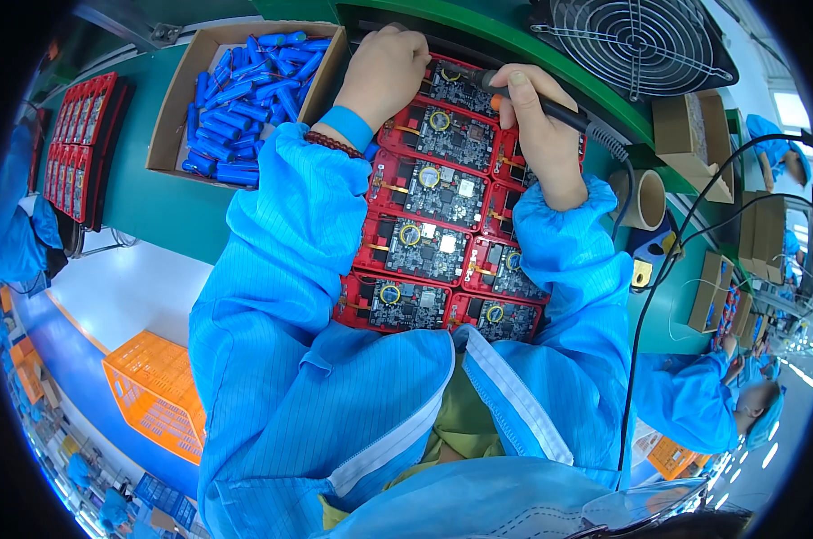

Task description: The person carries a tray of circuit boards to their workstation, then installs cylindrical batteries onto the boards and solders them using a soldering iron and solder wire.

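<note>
My right hand [543, 121] grips a soldering iron [565, 113] with a dark handle and a coiled cord. The iron's front end points left, over the farthest circuit board [460, 94] in the left column. My left hand [387, 70] is closed at that board's left edge; its fingertips are bent away, and whatever they hold is hidden. Between my forearms lie several red housings [377, 193] in two columns. Each visible one carries a dark circuit board [422, 247] with a yellow-ringed round part. My right forearm covers some of the right column.
Left of my left hand stands a cardboard box [176, 108] of blue cylindrical cells [231, 121]. More red housings [76, 144] lie farther left. A wire-guarded fan [636, 40] and a tape roll [642, 199] are at right. An orange crate [155, 391] sits lower left; a co-worker's sleeve [685, 404] shows lower right.
</note>
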`<action>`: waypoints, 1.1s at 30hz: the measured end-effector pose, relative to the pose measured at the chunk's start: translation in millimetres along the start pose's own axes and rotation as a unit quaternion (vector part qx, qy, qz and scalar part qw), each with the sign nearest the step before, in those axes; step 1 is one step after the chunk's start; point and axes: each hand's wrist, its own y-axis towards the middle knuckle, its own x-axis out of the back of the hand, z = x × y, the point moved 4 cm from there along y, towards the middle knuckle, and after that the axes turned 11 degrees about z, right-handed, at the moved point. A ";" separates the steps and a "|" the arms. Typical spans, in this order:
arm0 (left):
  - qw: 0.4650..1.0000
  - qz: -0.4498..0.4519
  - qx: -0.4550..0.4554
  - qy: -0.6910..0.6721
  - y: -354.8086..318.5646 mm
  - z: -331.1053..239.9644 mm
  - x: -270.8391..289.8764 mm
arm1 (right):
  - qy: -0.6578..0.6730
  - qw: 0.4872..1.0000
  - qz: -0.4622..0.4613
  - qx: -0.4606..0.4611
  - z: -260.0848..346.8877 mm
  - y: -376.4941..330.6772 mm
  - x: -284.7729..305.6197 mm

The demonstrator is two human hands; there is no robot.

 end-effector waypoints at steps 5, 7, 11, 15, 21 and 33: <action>1.000 -0.002 0.009 0.009 -2.1 0.0 0.0 | 0.027 1.000 -0.007 0.010 2.5 -3.2 -2.1; 1.000 -0.005 0.007 0.008 -2.2 0.3 -0.5 | 0.034 0.999 -0.011 0.020 4.0 -3.3 -0.3; 1.000 -0.002 0.007 0.000 -1.3 0.6 -0.2 | 0.034 0.999 -0.025 0.026 1.0 -3.0 3.7; 1.000 -0.008 -0.011 0.003 -1.7 2.4 -0.1 | 0.037 0.999 -0.021 0.027 -0.6 -1.1 2.0; 1.000 0.004 -0.010 0.005 -2.0 0.1 -0.3 | 0.030 0.999 -0.016 0.020 -2.2 -1.1 0.9; 1.000 0.004 -0.009 0.025 -1.3 -0.2 -1.9 | 0.011 1.000 -0.008 0.018 -5.4 1.5 -0.5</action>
